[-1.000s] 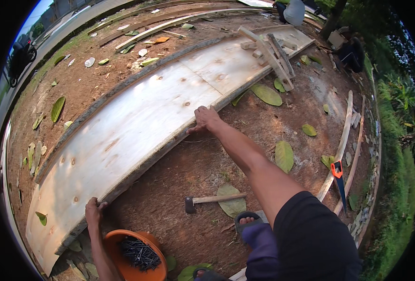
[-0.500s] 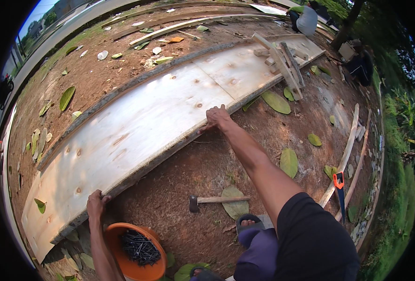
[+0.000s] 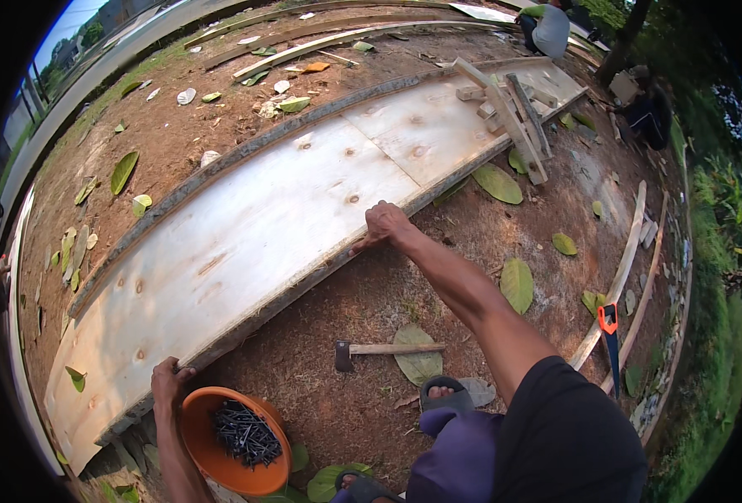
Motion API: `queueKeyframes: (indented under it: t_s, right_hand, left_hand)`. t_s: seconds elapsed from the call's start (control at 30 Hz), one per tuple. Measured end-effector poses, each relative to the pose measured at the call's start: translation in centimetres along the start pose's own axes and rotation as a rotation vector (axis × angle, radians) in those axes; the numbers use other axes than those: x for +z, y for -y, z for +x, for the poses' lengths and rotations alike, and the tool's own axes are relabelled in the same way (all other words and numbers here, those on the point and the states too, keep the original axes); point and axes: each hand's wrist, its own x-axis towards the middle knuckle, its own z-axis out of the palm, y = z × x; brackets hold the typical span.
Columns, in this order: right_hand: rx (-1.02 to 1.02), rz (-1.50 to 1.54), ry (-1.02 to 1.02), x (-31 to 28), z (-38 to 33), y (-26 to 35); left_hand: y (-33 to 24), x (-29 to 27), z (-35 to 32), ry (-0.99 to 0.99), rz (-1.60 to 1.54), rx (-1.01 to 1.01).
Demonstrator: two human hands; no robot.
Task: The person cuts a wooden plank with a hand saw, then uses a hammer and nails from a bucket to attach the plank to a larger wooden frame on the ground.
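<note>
A long plywood panel point(image 3: 245, 243) lies across the ground, edged along both long sides by rough timber battens. My left hand point(image 3: 170, 381) is closed on the near batten point(image 3: 262, 318) towards its left end, fingers over the edge. Farther along that same batten, my right hand point(image 3: 385, 225) grips with the fingers curled on top and the thumb low on its outer side. Close beside my left forearm stands an orange bucket point(image 3: 193, 436) holding many dark nails point(image 3: 245, 433). On the soil between my arms is a hatchet point(image 3: 387, 348) with a wooden handle.
Crossed wood offcuts point(image 3: 509, 117) rest on the panel's far end. A handsaw point(image 3: 610, 335) with an orange handle leans by timber strips point(image 3: 614, 289) at right. Long boards point(image 3: 337, 48) lie behind. One person point(image 3: 547, 32) crouches at the far end, another point(image 3: 646, 113) at right.
Both hands keep their hold on the batten. My right hand sits slightly lower in view, my left slightly lower too, amid a small shift of the whole view.
</note>
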Motion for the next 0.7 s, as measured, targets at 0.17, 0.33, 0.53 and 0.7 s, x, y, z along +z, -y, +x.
queueKeyframes:
  t_s: [0.17, 0.33, 0.53, 0.7]
  right_hand:
    - [-0.087, 0.032, -0.150, -0.2, -3.4, 0.6]
    - [-0.201, 0.120, -0.220, -0.2, -7.9, 6.7]
    - [-0.281, 0.181, 0.002, -10.5, -16.0, 8.9]
    - [-0.471, 0.355, -0.259, -12.5, -18.3, 3.2]
  left_hand:
    - [2.6, -3.3, -2.0, -0.031, 0.031, 0.063]
    - [9.6, -9.5, -7.3, -0.029, 0.119, -0.008]
    - [0.5, -26.3, -17.9, 0.009, 0.224, -0.241]
    - [-4.7, -32.3, -19.1, 0.100, 0.454, -0.303]
